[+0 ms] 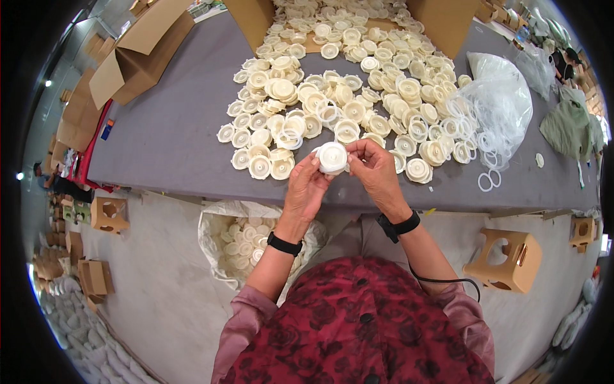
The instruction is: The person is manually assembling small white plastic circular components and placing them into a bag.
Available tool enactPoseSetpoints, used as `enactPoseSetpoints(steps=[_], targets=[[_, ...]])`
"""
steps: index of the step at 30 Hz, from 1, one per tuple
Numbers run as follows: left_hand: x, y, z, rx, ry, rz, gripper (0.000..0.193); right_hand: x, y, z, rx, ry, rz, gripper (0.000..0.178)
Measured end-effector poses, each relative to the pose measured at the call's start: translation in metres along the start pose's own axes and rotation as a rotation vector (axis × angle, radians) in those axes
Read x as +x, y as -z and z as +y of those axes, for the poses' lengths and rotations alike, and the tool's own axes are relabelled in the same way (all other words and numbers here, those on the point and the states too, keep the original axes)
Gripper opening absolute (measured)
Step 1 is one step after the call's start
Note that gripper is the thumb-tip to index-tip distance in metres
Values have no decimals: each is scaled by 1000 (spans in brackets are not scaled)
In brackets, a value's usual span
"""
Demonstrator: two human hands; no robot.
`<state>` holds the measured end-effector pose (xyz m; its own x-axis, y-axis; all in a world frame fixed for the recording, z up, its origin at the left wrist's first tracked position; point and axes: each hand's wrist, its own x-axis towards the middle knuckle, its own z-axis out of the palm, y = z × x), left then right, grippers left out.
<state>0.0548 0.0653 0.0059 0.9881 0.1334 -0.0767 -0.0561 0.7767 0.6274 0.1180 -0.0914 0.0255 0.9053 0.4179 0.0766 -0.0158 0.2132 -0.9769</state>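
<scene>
Over the near edge of the grey table [166,137], I hold a round white plastic lid [332,155] between both hands. My left hand [306,189] grips its left side with thumb and fingers. On the lid's right rim, my right hand [378,176] is closed in a pinch; whether a separate ring is caught there, I cannot tell. Just beyond my hands spreads a heap of similar cream-coloured lids [353,110], some lying singly, others stacked. Thin white plastic rings [490,179] lie to the right, with a few on top of the lids.
A clear plastic bag [515,89] of rings rests at the right. Cardboard boxes [144,54] stand at the far left and at the back, where lids spill out. Below the table, a white sack [214,246] holds more lids. A brown stool [508,259] stands on the floor at right.
</scene>
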Motion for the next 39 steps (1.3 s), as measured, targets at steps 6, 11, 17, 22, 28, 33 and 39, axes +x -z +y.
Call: enactPoseSetpoints(steps=[6, 11, 17, 22, 28, 33, 39], targets=[[-5, -10, -8, 69, -54, -93, 30, -12, 0, -8, 217, -11, 87, 26], [-9, -11, -12, 119, -82, -106, 30, -19, 6, -10, 380, -121, -19, 30], [-14, -22, -11, 236, -81, -133, 42, -26, 7, -6, 531, -95, -4, 31], [-17, -17, -16, 287, -87, -74, 41, -39, 14, -5, 350, 33, 42, 22], [-32, -24, -18, 273, -76, -72, 30, -59, 23, -11, 219, 101, 74, 13], [-39, -30, -9, 423, -36, -171, 31, -73, 40, -19, 216, 49, 14, 12], [-36, -57, -5, 690, -118, -308, 24, -82, 52, -29, 12, 345, 55, 17]])
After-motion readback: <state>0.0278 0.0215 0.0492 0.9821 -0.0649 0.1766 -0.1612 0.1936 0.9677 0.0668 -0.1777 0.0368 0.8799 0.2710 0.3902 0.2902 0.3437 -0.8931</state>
